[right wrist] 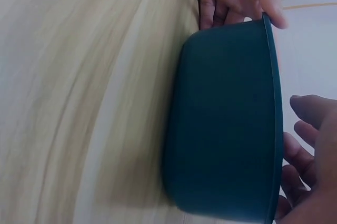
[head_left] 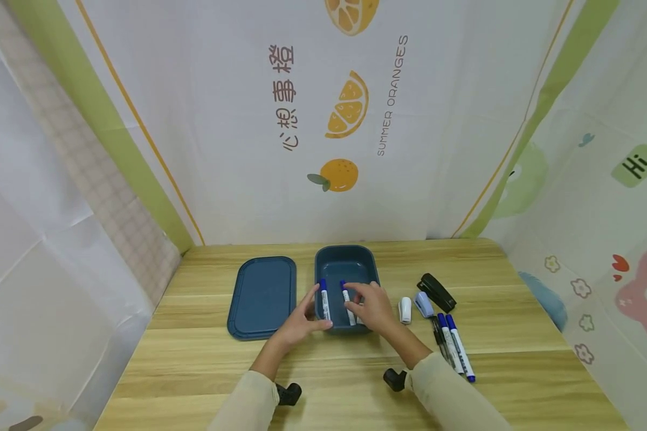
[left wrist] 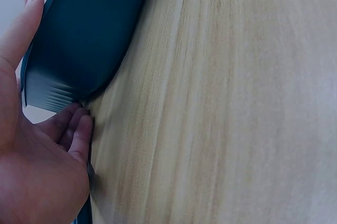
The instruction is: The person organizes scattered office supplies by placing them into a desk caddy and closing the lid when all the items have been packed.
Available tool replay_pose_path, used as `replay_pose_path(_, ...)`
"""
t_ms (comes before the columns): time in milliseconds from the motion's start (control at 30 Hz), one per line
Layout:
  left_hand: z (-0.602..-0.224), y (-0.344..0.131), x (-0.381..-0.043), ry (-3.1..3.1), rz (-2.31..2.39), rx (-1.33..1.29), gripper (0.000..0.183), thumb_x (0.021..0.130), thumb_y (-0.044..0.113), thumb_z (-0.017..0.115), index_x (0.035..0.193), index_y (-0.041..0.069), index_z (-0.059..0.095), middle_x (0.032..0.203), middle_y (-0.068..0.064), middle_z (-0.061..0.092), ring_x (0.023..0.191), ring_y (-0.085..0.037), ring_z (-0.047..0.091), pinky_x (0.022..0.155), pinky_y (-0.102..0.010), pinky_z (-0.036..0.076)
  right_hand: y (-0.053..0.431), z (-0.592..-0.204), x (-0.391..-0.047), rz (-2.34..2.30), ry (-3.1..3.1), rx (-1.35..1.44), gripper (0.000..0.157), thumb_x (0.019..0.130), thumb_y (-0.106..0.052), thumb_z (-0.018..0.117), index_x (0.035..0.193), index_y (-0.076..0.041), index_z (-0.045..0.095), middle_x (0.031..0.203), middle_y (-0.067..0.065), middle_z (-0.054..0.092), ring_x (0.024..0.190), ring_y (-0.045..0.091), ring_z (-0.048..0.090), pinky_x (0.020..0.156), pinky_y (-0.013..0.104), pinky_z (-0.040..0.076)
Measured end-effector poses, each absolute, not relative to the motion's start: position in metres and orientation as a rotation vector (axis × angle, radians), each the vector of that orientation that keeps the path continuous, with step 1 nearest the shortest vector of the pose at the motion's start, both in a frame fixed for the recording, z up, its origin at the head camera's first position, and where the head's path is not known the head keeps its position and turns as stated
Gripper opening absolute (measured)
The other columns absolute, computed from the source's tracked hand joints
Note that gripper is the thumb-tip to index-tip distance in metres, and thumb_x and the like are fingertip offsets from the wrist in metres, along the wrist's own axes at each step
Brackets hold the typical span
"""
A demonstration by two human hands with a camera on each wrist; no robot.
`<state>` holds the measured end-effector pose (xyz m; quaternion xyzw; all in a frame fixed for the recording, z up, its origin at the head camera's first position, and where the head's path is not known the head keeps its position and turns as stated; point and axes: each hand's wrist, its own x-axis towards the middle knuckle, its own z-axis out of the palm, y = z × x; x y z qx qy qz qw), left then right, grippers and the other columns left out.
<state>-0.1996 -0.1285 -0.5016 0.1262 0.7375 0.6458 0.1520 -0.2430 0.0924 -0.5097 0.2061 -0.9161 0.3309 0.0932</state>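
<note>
A dark blue bin sits mid-table. Inside it lie a blue-capped whiteboard marker along the left wall and a second marker near the middle. My left hand holds the bin's near left side, thumb over the rim and fingers against the outer wall. Over the right rim reaches my right hand. Its thumb and index finger stand apart at the second marker, and other fingers are bent. Part of another white item shows beneath that hand; the rest is hidden.
A blue lid lies left of the bin. To the right are a white stapler-like item, a light blue one, a black stapler, a black pen and two markers. A printed curtain hangs behind the table.
</note>
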Motion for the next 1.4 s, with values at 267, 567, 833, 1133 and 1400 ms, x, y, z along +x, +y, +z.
replay_pose_path(267,-0.504,-0.129,-0.200,2.138,1.850,0.347,0.095,0.087,0.011,0.074,0.157,0.010,0.010,0.139,-0.036,0.040,0.125,-0.047,0.043,0.102,-0.058,0.033,0.105,-0.507,-0.236,1.080,-2.674,0.574,0.036,0.086,-0.015,0.076,0.121,-0.011,0.068,0.071,-0.011,0.049,0.070,0.014,0.040,0.063,0.032,0.035)
replay_pose_path(567,-0.503,-0.129,-0.200,2.121,1.853,0.351,0.094,0.089,0.010,0.072,0.157,0.010,0.008,0.139,-0.036,0.041,0.125,-0.047,0.044,0.102,-0.058,0.033,0.113,-0.513,-0.233,1.080,-2.604,0.586,0.034,0.082,-0.012,0.078,0.116,-0.010,0.070,0.070,-0.012,0.048,0.070,0.012,0.041,0.063,0.031,0.037)
replay_pose_path(833,-0.503,-0.128,-0.200,2.126,1.860,0.337,0.094,0.088,0.006,0.072,0.157,0.010,0.009,0.141,-0.036,0.038,0.127,-0.048,0.041,0.104,-0.059,0.031,0.125,-0.517,-0.226,1.094,-2.544,0.570,0.033,0.081,-0.012,0.079,0.113,-0.010,0.071,0.071,-0.013,0.048,0.070,0.012,0.044,0.060,0.029,0.039)
replay_pose_path(1133,-0.503,-0.129,-0.201,2.174,1.827,0.331,0.094,0.087,0.009,0.073,0.157,0.012,0.011,0.144,-0.036,0.033,0.132,-0.049,0.034,0.105,-0.060,0.027,0.146,-0.525,-0.219,1.146,-2.503,0.520,0.032,0.080,-0.006,0.078,0.112,-0.005,0.071,0.073,-0.009,0.050,0.067,0.011,0.044,0.059,0.027,0.040)
replay_pose_path(1400,-0.503,-0.129,-0.200,2.178,1.823,0.321,0.094,0.087,0.009,0.074,0.158,0.012,0.011,0.144,-0.036,0.033,0.132,-0.048,0.034,0.105,-0.060,0.027,0.163,-0.532,-0.212,1.156,-2.443,0.531,0.034,0.078,-0.002,0.080,0.111,-0.002,0.071,0.072,-0.008,0.051,0.064,0.008,0.043,0.056,0.025,0.040)
